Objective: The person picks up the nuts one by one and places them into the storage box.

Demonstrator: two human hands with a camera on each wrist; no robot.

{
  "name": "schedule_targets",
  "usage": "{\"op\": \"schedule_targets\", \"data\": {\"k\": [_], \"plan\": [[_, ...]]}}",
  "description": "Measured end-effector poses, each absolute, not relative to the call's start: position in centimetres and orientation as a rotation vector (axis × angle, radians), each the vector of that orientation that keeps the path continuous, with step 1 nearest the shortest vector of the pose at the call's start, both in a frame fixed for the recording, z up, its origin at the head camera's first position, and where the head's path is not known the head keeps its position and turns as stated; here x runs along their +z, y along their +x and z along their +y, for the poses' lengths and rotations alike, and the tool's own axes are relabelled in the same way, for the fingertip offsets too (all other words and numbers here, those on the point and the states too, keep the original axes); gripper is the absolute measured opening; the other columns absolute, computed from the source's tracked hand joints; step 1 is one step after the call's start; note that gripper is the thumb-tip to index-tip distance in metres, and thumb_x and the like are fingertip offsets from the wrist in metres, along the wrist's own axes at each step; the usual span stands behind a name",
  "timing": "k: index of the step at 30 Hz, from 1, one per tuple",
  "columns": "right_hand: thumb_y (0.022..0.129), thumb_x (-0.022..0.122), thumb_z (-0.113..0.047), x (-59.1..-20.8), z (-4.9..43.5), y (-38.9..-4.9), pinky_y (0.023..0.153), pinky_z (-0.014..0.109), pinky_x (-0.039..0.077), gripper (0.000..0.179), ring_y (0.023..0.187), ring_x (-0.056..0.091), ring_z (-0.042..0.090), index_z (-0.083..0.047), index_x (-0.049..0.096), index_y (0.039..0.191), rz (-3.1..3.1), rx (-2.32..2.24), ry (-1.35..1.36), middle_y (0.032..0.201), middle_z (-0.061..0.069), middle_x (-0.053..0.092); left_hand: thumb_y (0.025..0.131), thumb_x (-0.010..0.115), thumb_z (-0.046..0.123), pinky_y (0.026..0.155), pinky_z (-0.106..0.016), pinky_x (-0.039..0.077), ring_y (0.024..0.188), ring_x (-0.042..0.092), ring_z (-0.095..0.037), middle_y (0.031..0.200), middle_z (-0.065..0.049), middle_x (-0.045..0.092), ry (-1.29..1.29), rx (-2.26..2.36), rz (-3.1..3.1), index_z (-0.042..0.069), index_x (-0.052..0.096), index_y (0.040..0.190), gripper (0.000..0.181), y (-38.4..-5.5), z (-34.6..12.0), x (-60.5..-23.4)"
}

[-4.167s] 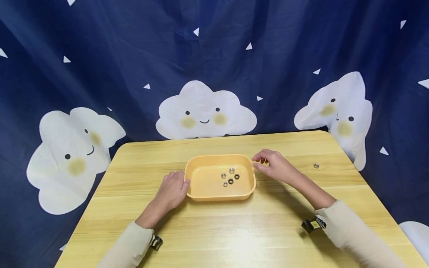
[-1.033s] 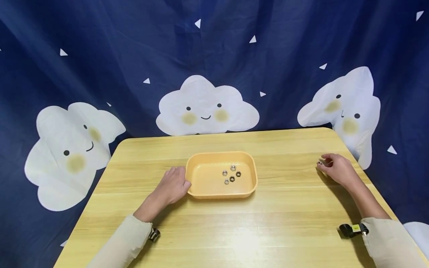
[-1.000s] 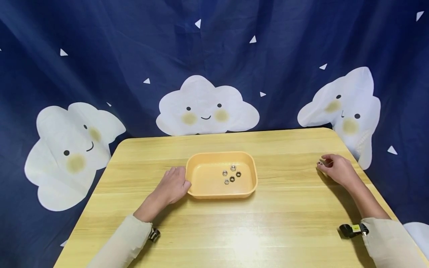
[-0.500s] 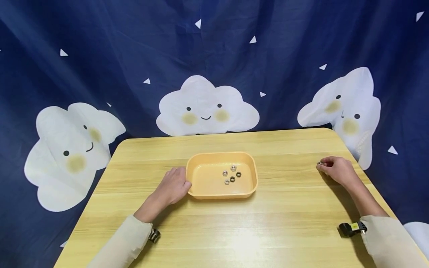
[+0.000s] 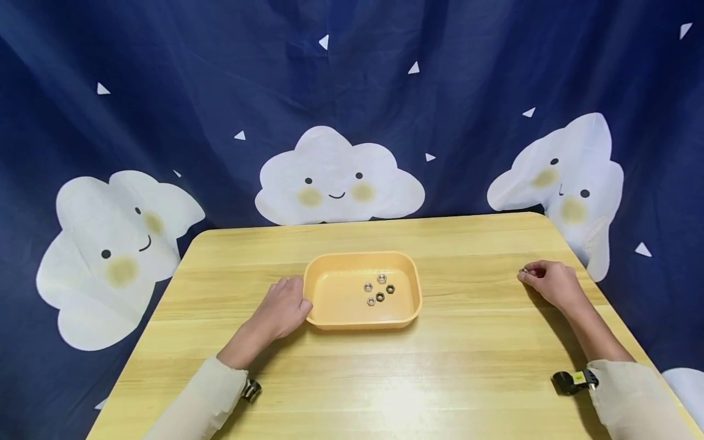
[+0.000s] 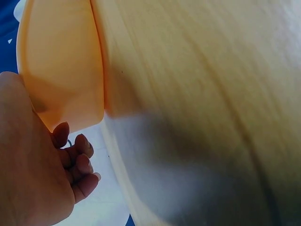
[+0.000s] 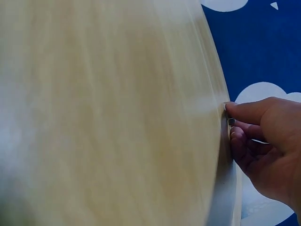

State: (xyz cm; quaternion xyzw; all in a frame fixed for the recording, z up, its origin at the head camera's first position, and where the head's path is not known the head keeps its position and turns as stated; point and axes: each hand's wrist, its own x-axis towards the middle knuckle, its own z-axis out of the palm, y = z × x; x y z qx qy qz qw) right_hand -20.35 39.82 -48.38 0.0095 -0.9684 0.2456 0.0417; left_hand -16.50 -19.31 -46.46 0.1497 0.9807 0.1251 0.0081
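Observation:
My left hand [image 5: 280, 307] grips the left end of a shallow yellow-orange plastic tray [image 5: 334, 305]. In the left wrist view its thumb lies along the tray wall [image 6: 61, 70] while the other fingers curl below. Several hex nuts lie loose in the right half of the tray, among them a dark nut [image 5: 390, 289] and a silver nut [image 5: 382, 278]. Far to the right, my right hand [image 5: 554, 284] pinches a small metal nut [image 7: 231, 121] between thumb and fingers, low over the tabletop. The fingers cover most of that nut.
A light wood-grain table [image 5: 352, 379] carries everything. Its far edge runs along a dark blue curtain [image 5: 352, 73] printed with white clouds. The right hand is near the table's right edge. Each wrist wears a small black camera [image 5: 572, 382].
My right hand has gone from the tray's right end to the nut at the far right, and its fingers have closed on it. The left hand stays on the tray.

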Motion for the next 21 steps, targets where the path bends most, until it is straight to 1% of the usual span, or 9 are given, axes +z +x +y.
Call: {"op": "schedule_targets", "data": {"k": [4, 11, 15, 18, 21], "plan": [[0.095, 0.073, -0.027, -48.4, 39.8, -20.2, 0.068, 0.032, 0.050, 0.034, 0.081, 0.069, 0.029, 0.006, 0.073, 0.105, -2.961, 0.763, 0.017, 0.095, 0.022, 0.075, 0.088, 0.049, 0.022, 0.073, -0.033, 0.033, 0.076, 0.041, -0.023, 0.080, -0.003, 0.048, 0.470, 0.391, 3.068, 0.011, 0.050, 0.087, 0.012, -16.5, -19.3, -46.5], [0.096, 0.071, -0.025, -48.2, 39.5, -20.3, 0.068, 0.032, 0.049, 0.033, 0.082, 0.069, 0.031, 0.007, 0.072, 0.106, -2.955, 0.776, 0.011, 0.096, 0.023, 0.075, 0.089, 0.049, 0.022, 0.073, -0.033, 0.033, 0.077, 0.041, -0.022, 0.081, -0.002, 0.049, 0.461, 0.411, 3.061, 0.010, 0.051, 0.089, 0.013, -16.5, -19.1, -46.4], [0.097, 0.071, -0.024, -48.2, 39.4, -20.4, 0.066, 0.031, 0.049, 0.032, 0.078, 0.067, 0.026, 0.007, 0.072, 0.104, -2.961, 0.787, 0.034, 0.093, 0.022, 0.074, 0.089, 0.050, 0.023, 0.075, -0.033, 0.033, 0.079, 0.041, -0.023, 0.083, -0.003, 0.050, 0.464, 0.413, 3.054, 0.009, 0.052, 0.091, 0.014, -16.3, -18.8, -46.4], [0.097, 0.070, -0.023, -48.3, 39.4, -20.4, 0.064, 0.030, 0.047, 0.031, 0.074, 0.063, 0.021, 0.008, 0.071, 0.102, -2.974, 0.780, 0.035, 0.090, 0.021, 0.073, 0.089, 0.051, 0.023, 0.075, -0.033, 0.033, 0.079, 0.041, -0.022, 0.084, -0.002, 0.050, 0.461, 0.411, 3.055, 0.009, 0.053, 0.092, 0.015, -16.2, -18.5, -46.3], [0.098, 0.069, -0.021, -48.2, 39.4, -20.4, 0.064, 0.030, 0.045, 0.029, 0.073, 0.060, 0.021, 0.008, 0.069, 0.100, -2.984, 0.761, 0.025, 0.088, 0.020, 0.071, 0.089, 0.050, 0.023, 0.075, -0.033, 0.033, 0.080, 0.040, -0.023, 0.084, -0.002, 0.050, 0.463, 0.411, 3.053, 0.009, 0.052, 0.092, 0.015, -16.1, -18.3, -46.1]]}}
